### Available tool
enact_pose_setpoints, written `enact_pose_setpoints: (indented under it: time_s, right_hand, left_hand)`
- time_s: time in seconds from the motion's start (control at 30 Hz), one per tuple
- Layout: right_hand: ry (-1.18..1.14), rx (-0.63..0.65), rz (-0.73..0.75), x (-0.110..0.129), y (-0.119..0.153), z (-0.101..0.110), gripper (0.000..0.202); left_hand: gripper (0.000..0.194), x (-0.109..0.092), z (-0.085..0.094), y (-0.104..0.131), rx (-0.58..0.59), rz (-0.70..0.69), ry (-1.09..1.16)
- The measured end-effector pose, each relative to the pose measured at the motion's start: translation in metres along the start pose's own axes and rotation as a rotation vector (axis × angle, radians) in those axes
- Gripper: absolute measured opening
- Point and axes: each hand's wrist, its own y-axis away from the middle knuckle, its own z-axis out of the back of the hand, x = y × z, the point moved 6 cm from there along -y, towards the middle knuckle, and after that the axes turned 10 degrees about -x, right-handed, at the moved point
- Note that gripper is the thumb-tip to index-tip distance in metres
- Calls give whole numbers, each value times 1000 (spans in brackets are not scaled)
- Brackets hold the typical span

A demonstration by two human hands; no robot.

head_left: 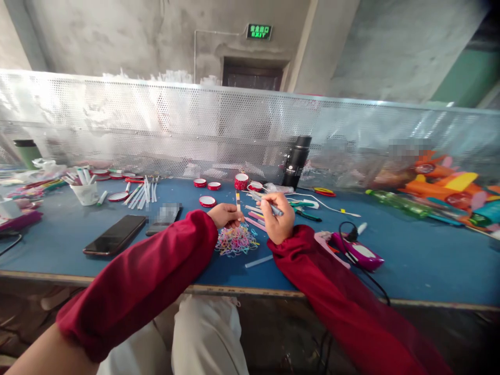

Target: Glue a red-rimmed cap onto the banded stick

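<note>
My left hand (227, 215) pinches a small striped strip (238, 202), which stands upright between its fingertips. To the right, my right hand (279, 216) is closed around a grey-blue pen (275, 209), its front end pointing left towards the strip. A heap of multicoloured rubber bands (236, 239) lies on the blue table (219, 271) just below my left hand. Pink and yellow pens (254, 222) lie between my hands. Nearer the table's front edge is a translucent stick (258, 261).
Two phones (116, 235) and a cup of markers (85, 194) are on the left. Red round tins (207, 201) and a black bottle (297, 162) stand towards the back. A purple device (363, 252) with a black cable and orange toys (441, 182) are on the right.
</note>
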Motion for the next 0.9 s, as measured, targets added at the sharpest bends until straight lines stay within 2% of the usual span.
enact_pose_setpoints:
  time_s: [0.1, 0.2, 0.37, 0.57, 0.73, 0.9]
  right_hand:
    - [7, -112, 24, -3, -11, 13, 20]
    - [63, -199, 68, -10, -21, 30, 22]
    - [95, -212, 30, -24, -28, 44, 28]
    - [102, -217, -21, -31, -29, 40, 28]
    - [135, -132, 28, -27, -25, 31, 24]
    - [157, -27, -5, -34, -18, 19, 24]
  left_hand:
    - [28, 0, 1, 1, -2, -17, 19]
    - [28, -1, 6, 0, -55, -46, 39]
    - [29, -1, 13, -2, -131, -61, 83]
    - [28, -4, 12, -1, -158, -76, 91]
    - [26, -4, -3, 1, -27, -110, -10]
    - [24, -2, -4, 1, -31, -126, -46]
